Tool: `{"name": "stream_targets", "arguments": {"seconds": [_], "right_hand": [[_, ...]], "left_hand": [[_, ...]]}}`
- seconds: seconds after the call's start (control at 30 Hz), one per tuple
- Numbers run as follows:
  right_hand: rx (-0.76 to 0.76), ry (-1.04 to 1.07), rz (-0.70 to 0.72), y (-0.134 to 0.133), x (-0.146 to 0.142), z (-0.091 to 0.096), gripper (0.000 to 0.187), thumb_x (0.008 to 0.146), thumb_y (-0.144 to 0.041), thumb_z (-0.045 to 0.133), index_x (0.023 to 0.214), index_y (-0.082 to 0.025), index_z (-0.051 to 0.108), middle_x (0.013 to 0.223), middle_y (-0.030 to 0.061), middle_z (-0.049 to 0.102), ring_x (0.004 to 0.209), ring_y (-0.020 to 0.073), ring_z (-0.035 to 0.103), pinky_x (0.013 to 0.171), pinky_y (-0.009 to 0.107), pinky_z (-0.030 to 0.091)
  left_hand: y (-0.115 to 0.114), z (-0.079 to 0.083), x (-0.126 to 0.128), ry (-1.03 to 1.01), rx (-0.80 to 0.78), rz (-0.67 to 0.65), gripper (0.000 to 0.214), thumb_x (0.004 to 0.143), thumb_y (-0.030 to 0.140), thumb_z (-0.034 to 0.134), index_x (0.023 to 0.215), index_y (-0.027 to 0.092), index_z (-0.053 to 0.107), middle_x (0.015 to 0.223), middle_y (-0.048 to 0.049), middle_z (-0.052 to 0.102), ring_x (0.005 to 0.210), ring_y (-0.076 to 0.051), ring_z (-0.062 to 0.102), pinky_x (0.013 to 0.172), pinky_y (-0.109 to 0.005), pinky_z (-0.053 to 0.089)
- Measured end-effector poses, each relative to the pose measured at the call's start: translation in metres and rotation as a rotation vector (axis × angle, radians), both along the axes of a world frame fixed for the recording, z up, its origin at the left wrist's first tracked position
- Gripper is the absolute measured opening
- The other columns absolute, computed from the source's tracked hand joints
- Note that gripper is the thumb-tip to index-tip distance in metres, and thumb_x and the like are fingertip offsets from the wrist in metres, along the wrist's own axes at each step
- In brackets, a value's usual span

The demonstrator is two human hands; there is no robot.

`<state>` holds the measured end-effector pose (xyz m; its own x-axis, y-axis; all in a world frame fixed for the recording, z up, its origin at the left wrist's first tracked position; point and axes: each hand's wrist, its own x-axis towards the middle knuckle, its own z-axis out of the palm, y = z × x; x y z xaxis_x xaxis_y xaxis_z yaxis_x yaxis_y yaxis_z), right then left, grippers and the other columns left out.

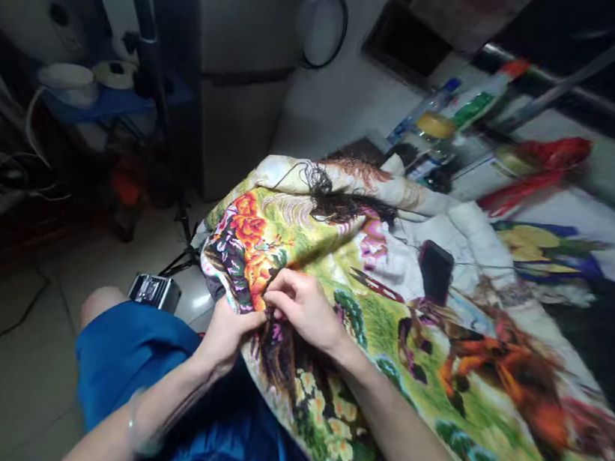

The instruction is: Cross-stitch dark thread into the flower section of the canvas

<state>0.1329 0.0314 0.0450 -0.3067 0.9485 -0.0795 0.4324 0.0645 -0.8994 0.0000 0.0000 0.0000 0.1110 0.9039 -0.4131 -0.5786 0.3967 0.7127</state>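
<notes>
A large, brightly coloured embroidered cloth [416,351] with flowers and horses lies over my lap and the bed. My left hand [227,332] grips the cloth's near edge from below, fingers closed on the fabric. My right hand [306,307] rests on top of the cloth with fingertips pinched together at the same spot, on something too small to make out. A tangle of dark thread [339,201] lies on the cloth's far fold. Small scissors [376,285] lie on the cloth beyond my right hand.
A dark phone [436,270] lies on the cloth to the right. Bottles [441,116] and a red bag [542,167] stand behind. A small metal box [155,291] sits on the floor by my knee. Cables and a blue shelf [109,102] are at left.
</notes>
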Motion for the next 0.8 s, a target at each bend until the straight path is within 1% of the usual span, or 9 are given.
{"name": "stream_targets", "arguments": {"seconds": [0.2,0.37,0.43,0.53,0.67,0.73,0.8], "right_hand": [[0.034,-0.002,-0.002,-0.002,0.000,-0.003,0.013,0.078,-0.012,0.055,0.067,-0.018,0.054,0.058,-0.0038,0.056,0.047,0.0090,0.055,0.050,0.020,0.042],[0.084,-0.019,0.021,-0.004,0.001,-0.001,0.014,0.081,-0.011,0.053,0.068,-0.018,0.052,0.058,-0.0045,0.055,0.048,0.0094,0.056,0.052,0.021,0.042],[0.140,-0.051,0.037,-0.006,0.001,-0.001,0.015,0.082,-0.011,0.053,0.069,-0.018,0.052,0.059,-0.0044,0.056,0.048,0.0094,0.055,0.054,0.021,0.042],[0.274,-0.130,0.064,-0.009,0.002,-0.001,0.017,0.084,-0.010,0.052,0.070,-0.019,0.051,0.059,-0.0034,0.056,0.052,0.0106,0.054,0.055,0.022,0.041],[0.453,-0.228,0.087,-0.014,0.002,-0.005,0.016,0.086,-0.009,0.050,0.073,-0.019,0.050,0.067,0.0003,0.058,0.061,0.0129,0.055,0.059,0.023,0.041],[0.495,-0.252,0.110,-0.015,0.002,-0.005,0.016,0.086,-0.009,0.049,0.074,-0.019,0.051,0.069,0.0015,0.059,0.063,0.0135,0.055,0.060,0.024,0.041],[0.477,-0.254,0.129,-0.013,0.001,-0.004,0.016,0.085,-0.008,0.049,0.073,-0.018,0.051,0.069,0.0016,0.060,0.063,0.0135,0.056,0.060,0.024,0.041]], "left_hand": [[-0.001,0.003,-0.001,0.005,-0.030,0.019,0.047,0.044,0.016,0.083,0.090,0.012,0.073,0.094,-0.0088,0.075,0.088,-0.028,0.067,0.090,-0.042,0.048],[-0.001,0.005,-0.001,-0.011,-0.025,0.005,0.042,0.046,0.015,0.081,0.087,0.013,0.073,0.091,-0.0078,0.075,0.084,-0.026,0.068,0.085,-0.039,0.051],[-0.002,0.005,-0.001,-0.015,-0.017,0.002,0.041,0.047,0.014,0.081,0.087,0.013,0.073,0.089,-0.0073,0.075,0.083,-0.025,0.068,0.083,-0.037,0.051],[-0.002,0.006,-0.002,-0.025,-0.003,-0.007,0.039,0.049,0.013,0.079,0.087,0.012,0.073,0.085,-0.0063,0.075,0.081,-0.024,0.068,0.083,-0.037,0.051],[-0.003,0.004,-0.002,-0.028,-0.003,-0.007,0.039,0.049,0.012,0.078,0.088,0.012,0.073,0.085,-0.0061,0.075,0.080,-0.024,0.068,0.084,-0.037,0.051],[-0.003,0.004,-0.002,-0.031,-0.014,0.003,0.040,0.048,0.012,0.078,0.088,0.012,0.073,0.088,-0.0065,0.075,0.082,-0.024,0.068,0.084,-0.036,0.051],[-0.002,0.005,-0.002,-0.030,-0.030,0.010,0.040,0.047,0.012,0.078,0.086,0.013,0.073,0.089,-0.0069,0.075,0.082,-0.024,0.068,0.084,-0.036,0.051]]}}
